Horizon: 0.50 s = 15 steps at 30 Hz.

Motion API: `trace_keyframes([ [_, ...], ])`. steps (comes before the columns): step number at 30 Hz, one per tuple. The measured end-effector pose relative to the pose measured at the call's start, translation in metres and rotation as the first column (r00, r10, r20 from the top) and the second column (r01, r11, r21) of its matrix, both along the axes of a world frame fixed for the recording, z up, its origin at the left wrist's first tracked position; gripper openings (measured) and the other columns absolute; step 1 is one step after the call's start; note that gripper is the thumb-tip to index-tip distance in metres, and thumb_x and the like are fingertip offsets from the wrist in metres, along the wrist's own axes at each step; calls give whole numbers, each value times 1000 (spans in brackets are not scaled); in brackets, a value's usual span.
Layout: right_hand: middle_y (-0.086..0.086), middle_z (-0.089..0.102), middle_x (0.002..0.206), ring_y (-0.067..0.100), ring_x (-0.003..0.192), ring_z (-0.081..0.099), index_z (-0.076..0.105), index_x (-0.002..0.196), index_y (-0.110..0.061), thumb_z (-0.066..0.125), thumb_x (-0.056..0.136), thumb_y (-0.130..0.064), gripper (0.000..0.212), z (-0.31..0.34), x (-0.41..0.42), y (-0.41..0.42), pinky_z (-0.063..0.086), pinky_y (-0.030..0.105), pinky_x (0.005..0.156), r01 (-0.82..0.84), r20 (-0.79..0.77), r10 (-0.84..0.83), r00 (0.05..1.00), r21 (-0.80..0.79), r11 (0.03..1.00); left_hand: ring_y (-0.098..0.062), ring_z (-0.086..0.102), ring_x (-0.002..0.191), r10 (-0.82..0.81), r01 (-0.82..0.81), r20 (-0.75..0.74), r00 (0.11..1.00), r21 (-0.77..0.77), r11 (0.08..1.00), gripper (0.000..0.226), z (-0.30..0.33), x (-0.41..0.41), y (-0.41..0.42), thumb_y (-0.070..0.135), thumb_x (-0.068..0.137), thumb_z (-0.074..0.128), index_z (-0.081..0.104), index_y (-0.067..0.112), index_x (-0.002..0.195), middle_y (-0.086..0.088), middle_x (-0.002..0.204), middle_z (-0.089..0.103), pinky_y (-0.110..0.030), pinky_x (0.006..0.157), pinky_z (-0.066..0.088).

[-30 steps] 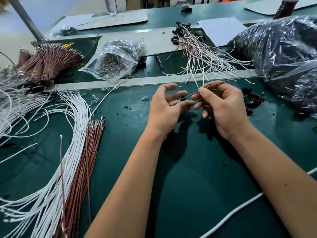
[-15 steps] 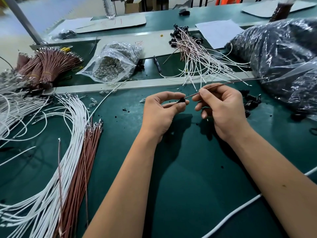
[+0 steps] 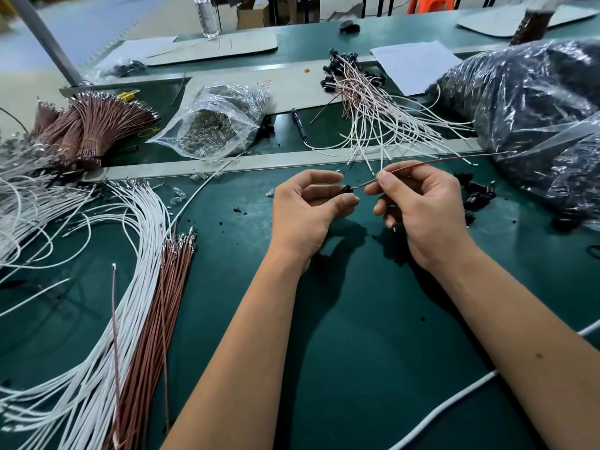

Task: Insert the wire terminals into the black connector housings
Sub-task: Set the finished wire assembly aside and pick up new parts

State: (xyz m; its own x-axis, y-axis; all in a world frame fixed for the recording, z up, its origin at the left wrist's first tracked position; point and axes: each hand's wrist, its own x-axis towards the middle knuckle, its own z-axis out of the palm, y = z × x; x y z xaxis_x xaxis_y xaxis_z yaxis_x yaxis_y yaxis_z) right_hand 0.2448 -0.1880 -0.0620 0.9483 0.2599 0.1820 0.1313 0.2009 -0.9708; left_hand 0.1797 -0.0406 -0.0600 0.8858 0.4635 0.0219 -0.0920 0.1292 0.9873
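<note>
At frame centre the left hand (image 3: 306, 211) pinches a black connector housing (image 3: 346, 189); the right hand (image 3: 422, 203) pinches a brown wire (image 3: 418, 164) at its mouth (seating unclear). Finished assemblies (image 3: 363, 92) lie upper centre; many loose wires (image 3: 152, 287) remain lower left.

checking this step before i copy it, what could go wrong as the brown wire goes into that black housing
1. The left hand pinches the small black housing only at the fingertips, so it could twist or slip as the terminal is pushed in.
2. The right hand pinches the brown wire a little back from its tip; the thin wire might bend instead of seating.
3. Its long free end trails toward the plastic bag and could snag.
</note>
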Motion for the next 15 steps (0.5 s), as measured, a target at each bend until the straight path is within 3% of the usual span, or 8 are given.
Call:
trace_keyframes([
  [15, 14, 77, 84, 19, 56, 63, 65, 90, -10, 66, 98, -5, 10, 0, -1, 0, 43, 23, 43, -47, 17, 47, 999, 1, 999, -23, 73, 74, 5, -5, 2, 1000, 62, 998, 20, 0, -1, 1, -9, 72, 85, 71, 1, 82, -17, 83, 76, -32, 76, 62],
])
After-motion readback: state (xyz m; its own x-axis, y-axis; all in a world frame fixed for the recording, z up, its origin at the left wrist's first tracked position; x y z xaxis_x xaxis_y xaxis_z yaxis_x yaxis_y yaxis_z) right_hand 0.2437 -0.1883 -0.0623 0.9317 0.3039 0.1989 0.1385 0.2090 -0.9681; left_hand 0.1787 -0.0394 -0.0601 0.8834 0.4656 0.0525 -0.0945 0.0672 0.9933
